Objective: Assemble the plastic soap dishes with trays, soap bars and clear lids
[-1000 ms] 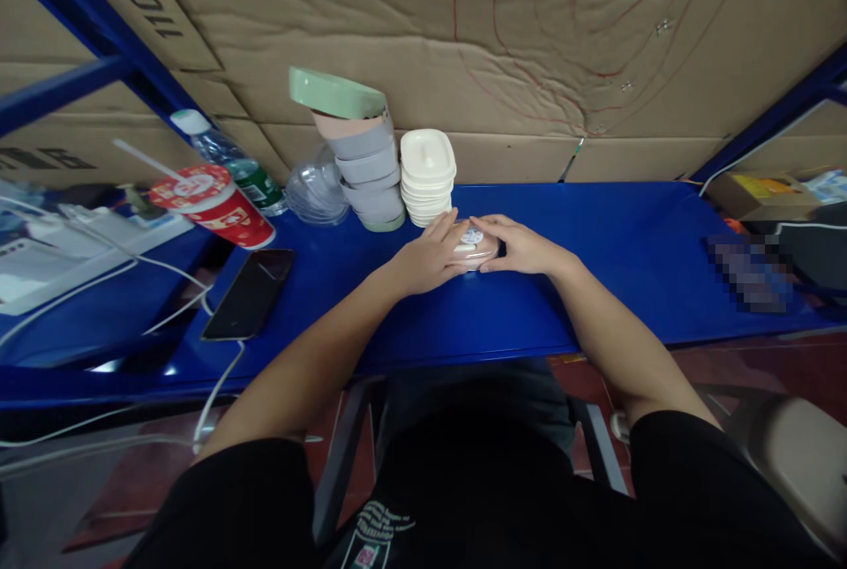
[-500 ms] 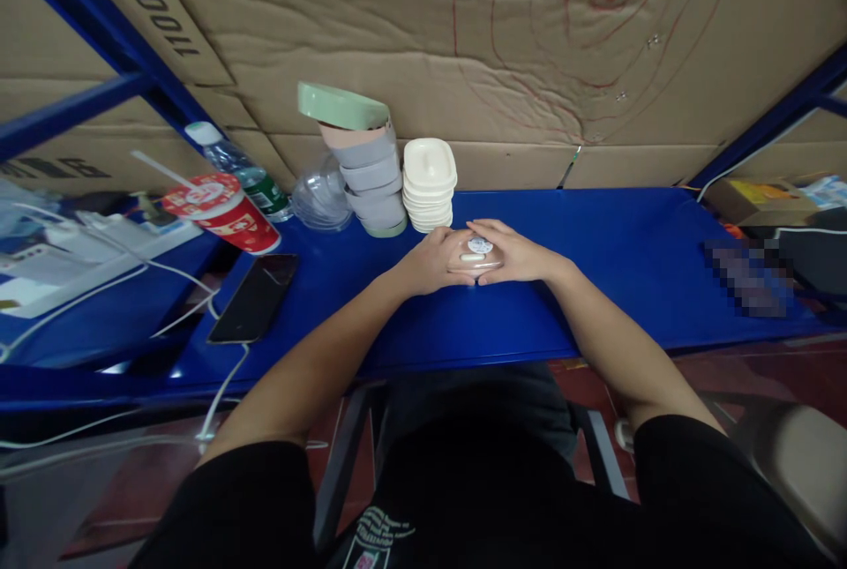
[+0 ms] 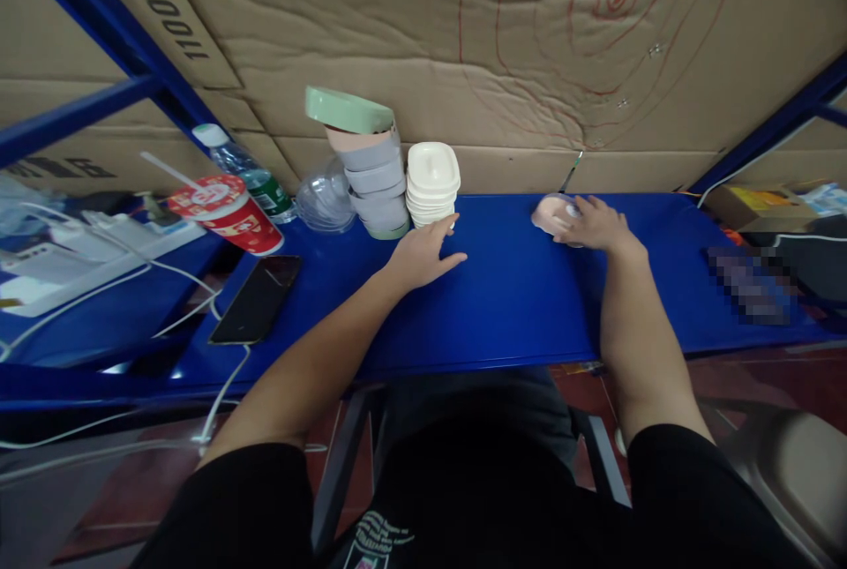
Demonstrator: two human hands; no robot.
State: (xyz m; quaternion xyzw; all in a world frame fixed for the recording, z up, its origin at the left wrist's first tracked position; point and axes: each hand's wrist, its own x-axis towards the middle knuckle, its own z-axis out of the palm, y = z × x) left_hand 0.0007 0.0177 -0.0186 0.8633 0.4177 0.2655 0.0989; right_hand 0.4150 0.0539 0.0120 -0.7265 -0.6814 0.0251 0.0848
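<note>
My right hand point(image 3: 597, 225) is at the back of the table, its fingers curled over the right side of a small pinkish container point(image 3: 550, 214) with a clear lid. The palm and part of the container are hidden from each other's view. My left hand point(image 3: 423, 253) reaches toward a stack of cream-coloured lids point(image 3: 433, 170), thumb and fingers apart. Its fingertips overlap the base of that stack; whether they touch it I cannot tell. Left of the lids stands a leaning stack of grey bowls point(image 3: 377, 181), topped by a tilted green one point(image 3: 349, 110).
Clear plastic lids point(image 3: 326, 198) lie beside the bowls. Farther left are a red paper cup point(image 3: 242, 220) with a straw, a water bottle point(image 3: 255, 176) and a phone point(image 3: 257, 300). White cables and a power strip point(image 3: 79, 256) occupy the left side. A cardboard wall point(image 3: 423, 40) rises behind.
Both hands held the pinkish container at the middle. My right hand has carried it to the right and back; my left hand has let go and opened near the cream stack.
</note>
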